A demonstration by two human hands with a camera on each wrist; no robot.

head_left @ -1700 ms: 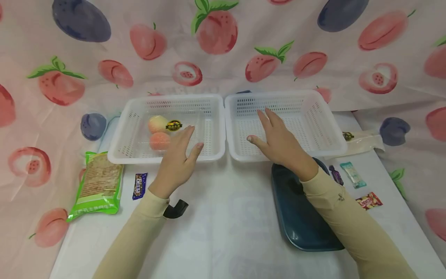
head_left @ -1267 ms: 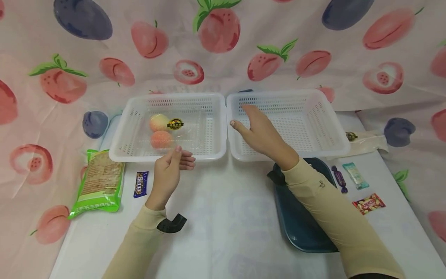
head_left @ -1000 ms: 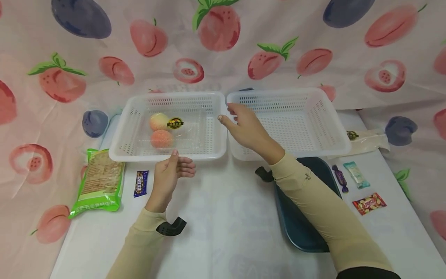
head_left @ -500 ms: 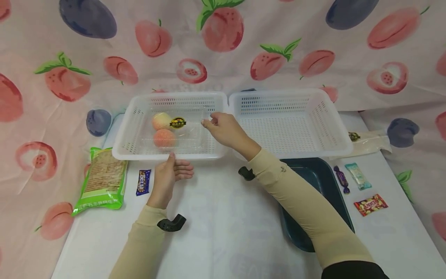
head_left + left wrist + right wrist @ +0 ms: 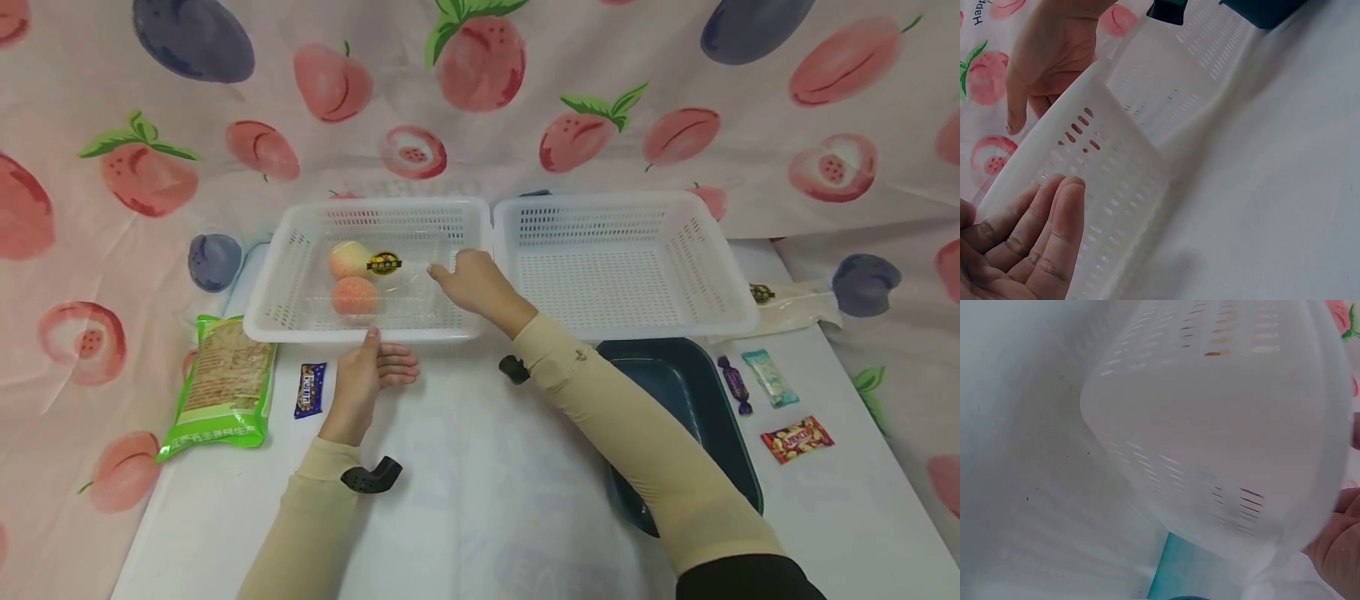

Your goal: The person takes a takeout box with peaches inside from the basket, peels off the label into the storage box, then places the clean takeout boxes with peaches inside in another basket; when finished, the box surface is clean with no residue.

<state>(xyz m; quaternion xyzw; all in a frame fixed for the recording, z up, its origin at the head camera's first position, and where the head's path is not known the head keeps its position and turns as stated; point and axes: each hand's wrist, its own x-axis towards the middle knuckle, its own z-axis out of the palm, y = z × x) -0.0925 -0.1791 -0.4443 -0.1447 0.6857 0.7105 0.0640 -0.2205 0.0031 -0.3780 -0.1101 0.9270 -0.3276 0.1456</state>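
The head view is showing two tan sleeves [image 5: 307, 525] reaching forward over a white bench [image 5: 465, 475]. On the right, a red wrapped candy [image 5: 797, 439] is lying nearest, with a purple candy [image 5: 734, 386] and a pale turquoise candy [image 5: 770, 379] just beyond. A dark blue-green tray [image 5: 652, 371] is resting partly under the right sleeve. On the left, a blue wrapped candy [image 5: 310, 390] is lying between a green-edged pack [image 5: 225, 383] and the left hand [image 5: 367, 375]. That hand is holding nothing, its thumb raised and its fingers loosely extended, just beside the front wall of the left basket [image 5: 367, 337]; whether it is touching, I cannot tell.

Farther on, the right hand [image 5: 480, 285] is reaching over the left basket to the right edge of a clear box [image 5: 408, 292]. Its thumb is pointing at the box and its other fingers are bending down out of sight, so I cannot tell whether it is pinching the edge. The box is lying inside the left basket, two peach-like fruits [image 5: 356, 297] showing through it. The right basket [image 5: 600, 283] is standing alongside. Behind everything, a fruit-printed cloth [image 5: 457, 175] is hanging.
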